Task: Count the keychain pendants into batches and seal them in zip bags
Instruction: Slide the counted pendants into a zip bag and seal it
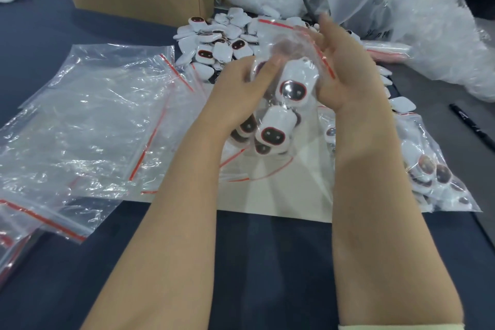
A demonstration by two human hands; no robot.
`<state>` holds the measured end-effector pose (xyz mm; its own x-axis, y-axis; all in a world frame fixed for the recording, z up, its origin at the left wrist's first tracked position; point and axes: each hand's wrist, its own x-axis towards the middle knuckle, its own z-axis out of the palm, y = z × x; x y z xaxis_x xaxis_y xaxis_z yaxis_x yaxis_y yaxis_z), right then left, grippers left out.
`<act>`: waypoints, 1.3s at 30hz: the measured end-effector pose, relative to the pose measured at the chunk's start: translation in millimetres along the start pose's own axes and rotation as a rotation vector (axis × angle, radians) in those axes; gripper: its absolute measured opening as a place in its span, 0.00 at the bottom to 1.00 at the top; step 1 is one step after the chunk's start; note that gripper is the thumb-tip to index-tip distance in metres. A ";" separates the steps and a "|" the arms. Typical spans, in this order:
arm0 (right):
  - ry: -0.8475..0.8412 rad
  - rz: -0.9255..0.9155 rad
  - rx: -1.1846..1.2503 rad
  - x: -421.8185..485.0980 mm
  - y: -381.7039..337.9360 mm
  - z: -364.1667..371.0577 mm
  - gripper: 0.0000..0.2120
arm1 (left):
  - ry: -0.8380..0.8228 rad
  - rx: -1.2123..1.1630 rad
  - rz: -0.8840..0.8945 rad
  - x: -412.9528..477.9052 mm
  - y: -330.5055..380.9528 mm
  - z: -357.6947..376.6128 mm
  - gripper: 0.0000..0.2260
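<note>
Nearby, empty zip bags (88, 120), cardboard box (128, 0).

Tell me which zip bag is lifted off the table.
The part-filled zip bag in the middle, held between the left hand and right hand; the empty bags lie flat at left, the full bag at right.

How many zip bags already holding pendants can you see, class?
2. The held bag sits between the left hand and right hand; the lying bag rests flat, right of them. Others may be hidden.
</note>
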<state>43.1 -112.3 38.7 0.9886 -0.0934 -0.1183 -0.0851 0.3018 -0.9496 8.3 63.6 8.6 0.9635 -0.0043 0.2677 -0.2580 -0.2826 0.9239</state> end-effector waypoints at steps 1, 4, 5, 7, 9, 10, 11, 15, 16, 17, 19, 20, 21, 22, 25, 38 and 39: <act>-0.143 0.021 -0.058 -5.2 3.5 23.2 0.24 | 0.035 -0.016 -0.022 0.4 -2.0 1.1 0.19; -0.214 0.113 -0.051 -7.6 5.1 30.3 0.31 | 0.117 -0.144 -0.094 -1.4 -7.2 6.6 0.18; -0.278 0.118 -0.075 -6.0 3.5 30.5 0.31 | 0.129 -0.199 -0.116 -2.3 -7.2 8.1 0.16; -0.391 0.150 -0.165 -7.6 8.5 31.7 0.26 | 0.136 -0.261 -0.168 -0.7 -7.5 10.7 0.12; -0.337 0.126 -0.201 -3.8 15.1 32.8 0.18 | 0.163 -0.328 -0.215 1.1 -6.7 9.5 0.10; -0.270 0.082 -0.231 -0.7 15.3 31.8 0.14 | 0.181 -0.361 -0.233 2.0 -6.6 8.2 0.10; -0.212 0.028 -0.242 1.4 14.0 30.0 0.12 | 0.193 -0.378 -0.244 2.7 -6.8 7.3 0.12; -0.015 -0.177 -0.377 2.5 14.3 33.0 0.17 | 0.193 -0.349 -0.208 4.0 -7.4 7.6 0.14; 0.032 -0.235 -0.420 0.9 15.4 35.8 0.20 | 0.187 -0.341 -0.187 4.1 -7.3 7.9 0.14; 0.077 -0.300 -0.464 -0.3 16.0 37.7 0.23 | 0.182 -0.324 -0.161 3.7 -6.7 8.3 0.14; 0.153 -0.455 -0.551 -1.1 15.3 39.6 0.25 | 0.183 -0.284 -0.104 2.5 -4.7 9.7 0.15; 0.180 -0.533 -0.573 -2.2 13.3 40.8 0.25 | 0.183 -0.276 -0.086 2.1 -3.6 10.4 0.15; 0.200 -0.604 -0.580 -4.0 10.3 42.2 0.25 | 0.179 -0.272 -0.077 1.8 -2.3 10.4 0.15; 0.221 -0.664 -0.575 -5.4 7.4 43.8 0.25 | 0.174 -0.265 -0.071 1.9 -1.0 9.7 0.15; 0.231 -0.657 -0.447 -6.4 3.7 45.4 0.25 | 0.177 -0.236 -0.069 2.0 1.9 5.8 0.16; -0.080 -0.572 -0.815 -16.4 -2.1 55.7 0.06 | 0.300 -0.527 -0.001 3.9 13.9 5.7 0.07; -0.115 -0.567 -0.864 -17.2 -0.5 58.6 0.06 | 0.301 -0.519 0.011 3.7 14.7 5.7 0.07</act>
<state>33.4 -55.3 58.2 0.9135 0.0955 0.3956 0.3806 -0.5448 -0.7472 8.5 53.9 21.6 0.9173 0.2891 0.2738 -0.3424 0.2216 0.9131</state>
